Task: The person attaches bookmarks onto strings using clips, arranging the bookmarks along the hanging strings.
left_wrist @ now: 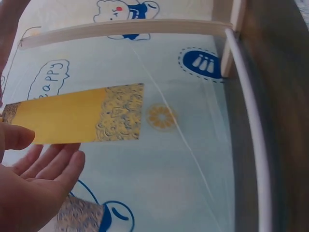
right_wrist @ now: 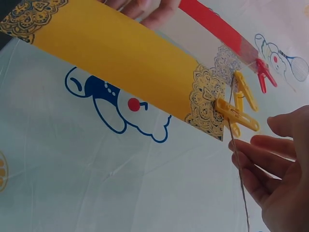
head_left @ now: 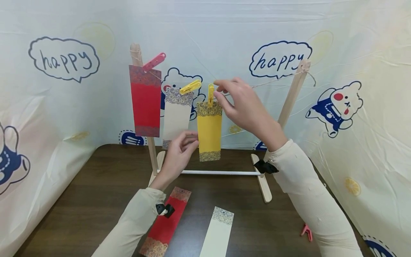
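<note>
A yellow card (head_left: 210, 132) with patterned ends hangs from the string (right_wrist: 241, 179), held by a yellow clothespin (right_wrist: 236, 115). Beside that clothespin is my right hand (head_left: 242, 105), its thumb and fingers apart with nothing between them in the right wrist view. My left hand (head_left: 181, 153) is at the card's left edge, fingers loosely bent; in the left wrist view its thumb overlaps the card's edge. Left of it hangs a white card (head_left: 176, 116) under another yellow clothespin (head_left: 191, 86). Farther left, a red card (head_left: 145, 101) hangs under a red clothespin (head_left: 154, 62).
The string spans two wooden posts (head_left: 293, 94), joined low down by a white rod (head_left: 221, 172). On the dark table (head_left: 86, 200) lie another red card (head_left: 168, 221), another white card (head_left: 218, 233) and a red clothespin (head_left: 307, 232) near the right sleeve.
</note>
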The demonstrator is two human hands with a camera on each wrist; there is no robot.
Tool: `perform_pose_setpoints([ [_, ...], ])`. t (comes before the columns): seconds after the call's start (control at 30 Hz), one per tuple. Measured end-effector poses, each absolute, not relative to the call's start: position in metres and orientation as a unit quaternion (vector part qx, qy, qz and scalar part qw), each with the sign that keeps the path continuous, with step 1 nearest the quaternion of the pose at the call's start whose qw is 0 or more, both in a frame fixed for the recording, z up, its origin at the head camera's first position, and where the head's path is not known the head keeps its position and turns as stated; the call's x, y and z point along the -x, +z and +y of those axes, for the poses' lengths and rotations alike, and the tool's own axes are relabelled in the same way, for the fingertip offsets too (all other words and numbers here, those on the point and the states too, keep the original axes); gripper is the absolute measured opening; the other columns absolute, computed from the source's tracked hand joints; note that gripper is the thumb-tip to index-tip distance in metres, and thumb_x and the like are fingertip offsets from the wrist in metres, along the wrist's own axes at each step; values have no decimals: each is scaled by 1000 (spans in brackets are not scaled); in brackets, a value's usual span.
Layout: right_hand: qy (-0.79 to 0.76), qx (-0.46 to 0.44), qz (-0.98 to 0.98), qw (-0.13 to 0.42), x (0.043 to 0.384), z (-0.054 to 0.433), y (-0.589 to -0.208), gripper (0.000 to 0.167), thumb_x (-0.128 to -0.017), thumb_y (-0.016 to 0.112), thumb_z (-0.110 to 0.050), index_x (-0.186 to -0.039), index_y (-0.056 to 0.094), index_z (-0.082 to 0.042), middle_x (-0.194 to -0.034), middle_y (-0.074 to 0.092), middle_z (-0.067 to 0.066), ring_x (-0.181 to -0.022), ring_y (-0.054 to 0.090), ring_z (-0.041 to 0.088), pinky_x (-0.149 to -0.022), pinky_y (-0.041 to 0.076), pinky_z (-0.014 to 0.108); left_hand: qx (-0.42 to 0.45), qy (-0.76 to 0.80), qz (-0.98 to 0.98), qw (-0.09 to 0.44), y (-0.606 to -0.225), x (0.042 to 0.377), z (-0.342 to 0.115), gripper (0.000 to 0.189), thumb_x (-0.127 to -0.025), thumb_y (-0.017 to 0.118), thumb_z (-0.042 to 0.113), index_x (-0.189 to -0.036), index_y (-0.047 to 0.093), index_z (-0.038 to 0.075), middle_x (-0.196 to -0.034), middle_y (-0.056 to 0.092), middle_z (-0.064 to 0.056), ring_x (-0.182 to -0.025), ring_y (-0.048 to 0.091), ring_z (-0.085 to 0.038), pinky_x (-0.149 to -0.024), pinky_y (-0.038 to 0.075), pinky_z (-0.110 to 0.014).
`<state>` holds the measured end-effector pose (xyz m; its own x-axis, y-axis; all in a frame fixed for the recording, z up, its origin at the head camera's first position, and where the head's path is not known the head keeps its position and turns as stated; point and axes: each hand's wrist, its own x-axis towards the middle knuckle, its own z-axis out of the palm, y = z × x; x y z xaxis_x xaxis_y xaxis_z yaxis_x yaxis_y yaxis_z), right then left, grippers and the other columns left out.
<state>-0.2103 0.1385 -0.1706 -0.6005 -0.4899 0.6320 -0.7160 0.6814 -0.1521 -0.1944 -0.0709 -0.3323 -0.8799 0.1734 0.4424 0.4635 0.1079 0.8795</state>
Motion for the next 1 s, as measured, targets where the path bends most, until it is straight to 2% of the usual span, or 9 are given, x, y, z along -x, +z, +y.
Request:
perform_pose_setpoints([
  [0.3, 203, -365, -838, 351, 201, 149, -176, 23, -101, 57, -15, -115, 68, -2, -103, 69, 9, -100, 58, 22, -86, 49, 36, 224, -645, -723, 105, -351, 185, -84, 26, -100, 59, 6, -125, 56, 1, -120, 66, -20, -114, 64, -29, -96, 50, -22],
  [0.47, 213, -367, -827, 367, 194, 156, -181, 21, -99, 58, -11, -114, 69, -1, -102, 69, 10, -96, 59, 22, -83, 50, 37, 221, -636, -731, 105, -358, 179, -88, 26, -98, 61, 5, -123, 56, 1, -115, 66, -16, -110, 65, -27, -95, 51, -23],
  [0.8, 220, -378, -810, 391, 185, 174, -196, 18, -97, 61, -6, -110, 71, 0, -98, 70, 12, -90, 62, 22, -77, 52, 36, 192, -587, -779, 110, -367, 163, -99, 21, -98, 63, 10, -118, 60, 13, -114, 67, -8, -106, 64, -18, -88, 52, -24],
  [1.0, 215, -381, -810, 390, 183, 182, -206, 16, -96, 61, -5, -109, 71, -1, -94, 69, 11, -87, 61, 22, -75, 51, 36, 176, -559, -802, 117, -372, 156, -106, 22, -96, 65, 9, -118, 61, 14, -112, 67, -4, -105, 64, -17, -86, 53, -26],
])
